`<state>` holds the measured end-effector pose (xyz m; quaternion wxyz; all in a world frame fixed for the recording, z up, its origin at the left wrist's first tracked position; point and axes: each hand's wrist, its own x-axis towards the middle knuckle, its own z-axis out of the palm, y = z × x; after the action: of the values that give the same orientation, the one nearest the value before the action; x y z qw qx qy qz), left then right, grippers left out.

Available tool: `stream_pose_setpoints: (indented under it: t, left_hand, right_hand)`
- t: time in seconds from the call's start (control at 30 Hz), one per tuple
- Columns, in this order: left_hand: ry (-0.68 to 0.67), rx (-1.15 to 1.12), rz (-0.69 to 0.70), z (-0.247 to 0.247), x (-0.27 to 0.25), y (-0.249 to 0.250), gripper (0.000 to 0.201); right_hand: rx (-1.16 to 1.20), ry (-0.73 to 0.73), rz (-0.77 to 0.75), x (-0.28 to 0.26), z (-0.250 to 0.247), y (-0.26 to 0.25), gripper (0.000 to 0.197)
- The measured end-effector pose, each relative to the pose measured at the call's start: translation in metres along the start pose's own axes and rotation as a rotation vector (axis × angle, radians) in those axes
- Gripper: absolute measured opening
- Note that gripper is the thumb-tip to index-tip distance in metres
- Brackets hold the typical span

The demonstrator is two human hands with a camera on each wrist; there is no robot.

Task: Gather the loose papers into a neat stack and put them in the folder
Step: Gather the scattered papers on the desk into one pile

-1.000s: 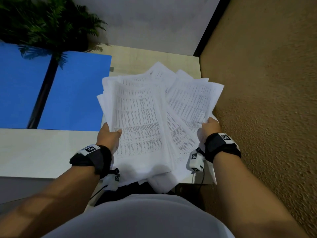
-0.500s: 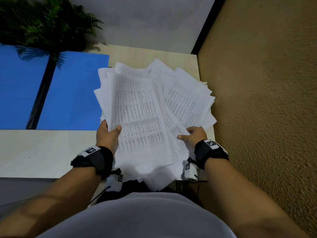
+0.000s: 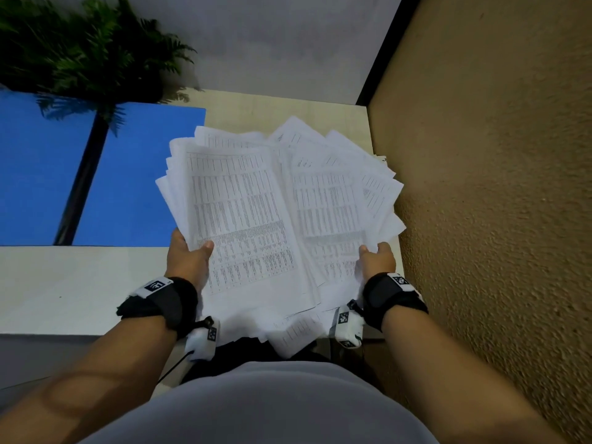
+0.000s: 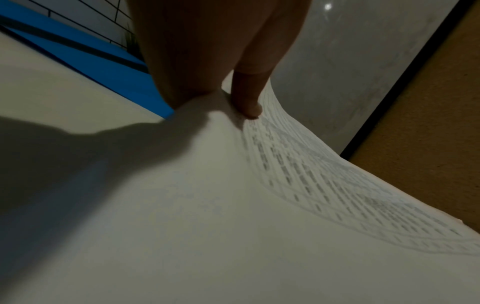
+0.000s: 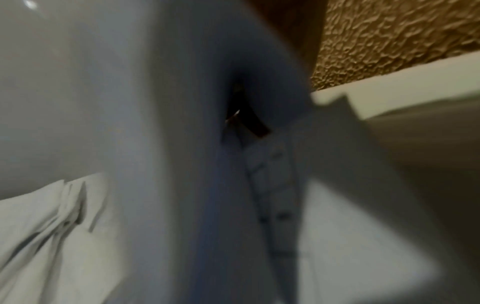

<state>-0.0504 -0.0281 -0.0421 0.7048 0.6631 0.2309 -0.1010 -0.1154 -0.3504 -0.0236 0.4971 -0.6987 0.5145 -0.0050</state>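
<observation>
A fanned, uneven bundle of printed white papers [image 3: 275, 213] is held up over the right end of the table. My left hand [image 3: 189, 254] grips its lower left edge, thumb on the top sheet; the left wrist view shows that thumb [image 4: 246, 98] pressed on the paper [image 4: 233, 205]. My right hand [image 3: 378, 256] grips the lower right edge, fingers hidden beneath the sheets. The right wrist view is blurred, filled with paper [image 5: 182, 164]. The open blue folder [image 3: 128, 174] lies flat on the table to the left of the papers.
A pale wooden table [image 3: 64, 290] carries the folder. A potted fern [image 3: 80, 43] stands at the back left, its dark stem crossing the folder. A textured tan wall [image 3: 496, 187] runs close along the right. A grey wall [image 3: 272, 43] is behind.
The right hand has shifted along the lower right edge of the bundle, and the fanned sheets on the right have drawn closer together. The left hand keeps its grip.
</observation>
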Motion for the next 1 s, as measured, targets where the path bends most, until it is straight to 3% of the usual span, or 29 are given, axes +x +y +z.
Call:
stream_pose_setpoints:
  t: [0.13, 0.17, 0.27, 0.37, 0.47, 0.67, 0.73, 0.87, 1.0]
  left_hand:
    - [-0.093, 0.033, -0.006, 0.002, 0.0, 0.002, 0.072]
    - [-0.105, 0.06, -0.018, 0.002, 0.003, 0.0, 0.072]
    - [-0.097, 0.143, -0.047, 0.001, 0.009, -0.009, 0.066]
    - [-0.086, 0.152, -0.053, 0.001, 0.014, -0.019, 0.064]
    - [-0.083, 0.16, -0.031, 0.004, 0.009, -0.015, 0.06]
    - [-0.125, 0.145, 0.001, 0.006, 0.009, -0.015, 0.051]
    - [-0.134, 0.119, 0.026, 0.007, 0.006, -0.013, 0.062]
    - [-0.224, 0.049, 0.096, 0.008, 0.0, -0.005, 0.114]
    - [-0.282, 0.181, 0.149, 0.012, -0.007, 0.005, 0.121]
  right_hand:
    - [0.348, -0.156, 0.04, 0.016, 0.004, 0.002, 0.077]
    - [0.326, -0.152, 0.015, 0.022, 0.005, 0.0, 0.074]
    - [0.115, -0.048, -0.124, 0.011, -0.004, -0.024, 0.012]
    - [0.032, 0.117, -0.29, 0.0, -0.018, -0.041, 0.003]
    - [-0.075, 0.173, -0.45, -0.012, -0.036, -0.054, 0.005]
    - [-0.199, 0.369, -0.614, -0.03, -0.079, -0.085, 0.02]
    - [-0.162, 0.437, -0.663, -0.035, -0.093, -0.098, 0.02]
    - [0.015, 0.568, -0.807, -0.05, -0.122, -0.126, 0.025]
    - [0.251, 0.595, -0.902, -0.065, -0.14, -0.153, 0.021]
